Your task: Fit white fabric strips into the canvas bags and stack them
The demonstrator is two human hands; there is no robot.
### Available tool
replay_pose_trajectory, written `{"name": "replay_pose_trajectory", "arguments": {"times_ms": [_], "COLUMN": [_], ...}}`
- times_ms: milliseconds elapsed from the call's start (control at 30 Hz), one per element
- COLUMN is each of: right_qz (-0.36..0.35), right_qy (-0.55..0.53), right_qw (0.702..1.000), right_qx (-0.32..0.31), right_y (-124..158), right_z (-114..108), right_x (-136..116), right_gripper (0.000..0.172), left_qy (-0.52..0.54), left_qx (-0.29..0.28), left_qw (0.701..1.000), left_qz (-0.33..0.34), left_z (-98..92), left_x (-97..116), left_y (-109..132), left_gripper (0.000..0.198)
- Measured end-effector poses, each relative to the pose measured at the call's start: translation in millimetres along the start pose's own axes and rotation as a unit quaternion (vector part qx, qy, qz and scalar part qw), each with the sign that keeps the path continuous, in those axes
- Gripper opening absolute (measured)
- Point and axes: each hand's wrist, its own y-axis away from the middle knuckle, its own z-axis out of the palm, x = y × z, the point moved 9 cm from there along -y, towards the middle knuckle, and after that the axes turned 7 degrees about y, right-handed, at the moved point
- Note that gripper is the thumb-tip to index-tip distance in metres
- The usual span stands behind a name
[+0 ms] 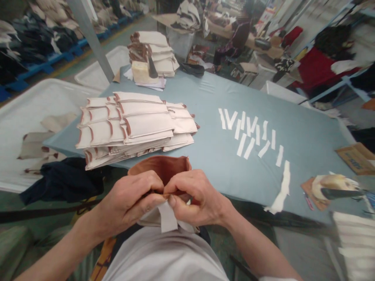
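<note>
A brown-lined cream fabric piece, perhaps a bag (159, 166), is held close to my body at the table's front edge. My left hand (136, 199) pinches its near rim between thumb and fingers. Right beside it, my right hand (193, 197) pinches the same rim, with the fingertips of both hands almost touching. From under the fingertips a white strip (168, 218) hangs down over the cream side. My fingers hide the exact spot where strip and rim meet.
Stacked cream pieces with brown edges (143, 117) lie on the blue-green table (205, 156). Several white strips (258, 134) are scattered to their right, near a longer strip (283, 191). A tape dispenser (335, 187) stands at the right. Another person (238, 37) sits farther back.
</note>
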Motion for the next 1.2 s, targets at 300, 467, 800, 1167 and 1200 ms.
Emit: {"name": "replay_pose_trajectory", "arguments": {"times_ms": [300, 467, 800, 1167, 1200], "right_qz": [-0.047, -0.035, 0.055, 0.151, 0.128], "right_qy": [0.089, 0.103, -0.099, -0.247, -0.204], "right_qw": [0.994, 0.992, 0.989, 0.933, 0.946], "right_qx": [-0.047, -0.066, -0.095, -0.216, -0.215], "right_y": [6, 12, 8, 23, 22], "right_z": [-8, -11, 3, 22, 19], "right_x": [-15, -10, 17, 26, 23], "right_gripper": [0.012, 0.013, 0.028, 0.038, 0.034], "left_qy": [-0.025, -0.071, 0.451, 0.359, 0.306], "left_qx": [-0.107, -0.063, 0.051, 0.009, -0.011], "left_qw": [0.992, 0.995, 0.834, 0.895, 0.921], "left_qz": [-0.066, -0.033, -0.313, -0.266, -0.242], "left_z": [8.4, 10.7, 60.5, 43.2, 39.5], "left_x": [4, 9, -50, -45, -42], "left_y": [-21, -18, 19, 19, 17], "left_gripper": [0.043, 0.043, 0.078, 0.066, 0.058]}}
